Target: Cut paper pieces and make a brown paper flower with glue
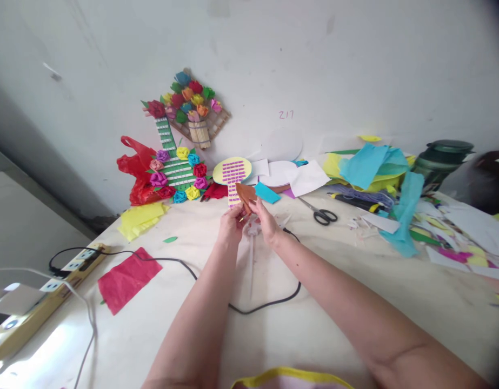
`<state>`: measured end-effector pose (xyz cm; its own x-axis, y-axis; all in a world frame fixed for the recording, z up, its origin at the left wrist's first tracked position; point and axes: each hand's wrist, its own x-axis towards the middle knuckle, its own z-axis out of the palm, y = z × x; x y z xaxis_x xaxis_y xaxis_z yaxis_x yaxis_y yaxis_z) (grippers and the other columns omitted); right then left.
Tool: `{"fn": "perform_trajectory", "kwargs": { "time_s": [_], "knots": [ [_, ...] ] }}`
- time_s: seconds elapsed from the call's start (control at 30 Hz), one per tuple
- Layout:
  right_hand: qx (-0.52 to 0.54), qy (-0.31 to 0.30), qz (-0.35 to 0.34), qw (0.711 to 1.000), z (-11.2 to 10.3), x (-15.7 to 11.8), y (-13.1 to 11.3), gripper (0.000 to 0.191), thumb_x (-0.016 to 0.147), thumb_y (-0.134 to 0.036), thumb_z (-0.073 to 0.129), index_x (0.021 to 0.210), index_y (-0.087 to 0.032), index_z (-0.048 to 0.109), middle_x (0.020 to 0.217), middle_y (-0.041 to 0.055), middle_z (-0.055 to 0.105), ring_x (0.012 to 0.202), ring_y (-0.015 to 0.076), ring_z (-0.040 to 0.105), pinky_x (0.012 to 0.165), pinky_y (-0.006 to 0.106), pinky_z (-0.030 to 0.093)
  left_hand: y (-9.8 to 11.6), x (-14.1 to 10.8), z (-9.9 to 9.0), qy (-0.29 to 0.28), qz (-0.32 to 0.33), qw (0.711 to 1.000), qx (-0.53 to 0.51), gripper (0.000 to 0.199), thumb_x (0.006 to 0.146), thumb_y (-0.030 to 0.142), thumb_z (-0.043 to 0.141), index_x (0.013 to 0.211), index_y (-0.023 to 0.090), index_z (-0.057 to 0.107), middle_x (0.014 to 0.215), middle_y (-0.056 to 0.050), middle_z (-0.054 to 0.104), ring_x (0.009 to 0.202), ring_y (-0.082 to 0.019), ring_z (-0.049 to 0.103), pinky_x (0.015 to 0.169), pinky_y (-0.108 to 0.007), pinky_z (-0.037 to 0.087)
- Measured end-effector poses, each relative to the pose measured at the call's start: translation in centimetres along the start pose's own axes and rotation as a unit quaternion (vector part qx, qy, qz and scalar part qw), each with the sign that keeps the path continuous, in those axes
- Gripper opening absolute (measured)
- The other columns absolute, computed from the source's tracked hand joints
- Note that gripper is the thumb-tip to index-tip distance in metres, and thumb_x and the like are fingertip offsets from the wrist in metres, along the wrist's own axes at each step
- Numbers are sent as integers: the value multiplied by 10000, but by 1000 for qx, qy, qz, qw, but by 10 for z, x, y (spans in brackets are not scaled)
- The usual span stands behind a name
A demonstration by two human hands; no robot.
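Both hands meet over the middle of the table, working on a piece of orange-brown crepe paper (246, 194). My left hand (232, 222) is closed, its fingers pinching the paper's lower end around a thin pale tip. From the other side, the fingers of my right hand (267, 220) press on the same paper. Just below them a whitish translucent stick (251, 267) lies on the table, its far end joining a clear object partly hidden by the hands. Behind the paper is a yellow oval card piece (220, 172) with purple strips.
Scissors (325, 216) and a yellow-black cutter (357, 203) lie to the right. Red crepe paper (130, 280) and a power strip (73, 278) are at left. A black cord (265, 307) loops beneath my forearms. Paper-flower crafts (178, 170) stand against the wall; a dark green jar (444, 162) stands back right.
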<state>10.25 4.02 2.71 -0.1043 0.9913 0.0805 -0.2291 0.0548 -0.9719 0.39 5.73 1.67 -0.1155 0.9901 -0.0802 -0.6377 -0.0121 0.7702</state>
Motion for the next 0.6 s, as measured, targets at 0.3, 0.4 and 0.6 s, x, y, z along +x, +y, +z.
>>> {"fn": "perform_trajectory", "kwargs": {
  "time_s": [0.3,0.4,0.6],
  "knots": [
    [-35,-8,1,999,0,0,-4,595,856,-585,208,1182,-239,566,1208,23,576,1054,192,549,754,274,469,-1,3,-3,-2,-1,1000,5,144,596,165,688,711,116,616,589,4,562,529,-68,522,560,-203,447],
    [-19,-10,11,1000,0,0,-4,568,875,-542,207,1203,-228,549,1247,25,544,1112,189,514,812,288,451,-1,3,-4,-12,1,1000,10,167,589,163,704,724,123,613,613,1,578,530,-66,526,568,-207,451],
    [-38,7,3,999,-5,6,3,640,819,-633,253,1148,-199,589,1264,52,530,1165,211,469,900,323,412,1,2,-2,-20,-1,999,28,154,588,135,687,723,112,617,584,-6,575,531,-84,542,537,-211,453]
  ]
}}
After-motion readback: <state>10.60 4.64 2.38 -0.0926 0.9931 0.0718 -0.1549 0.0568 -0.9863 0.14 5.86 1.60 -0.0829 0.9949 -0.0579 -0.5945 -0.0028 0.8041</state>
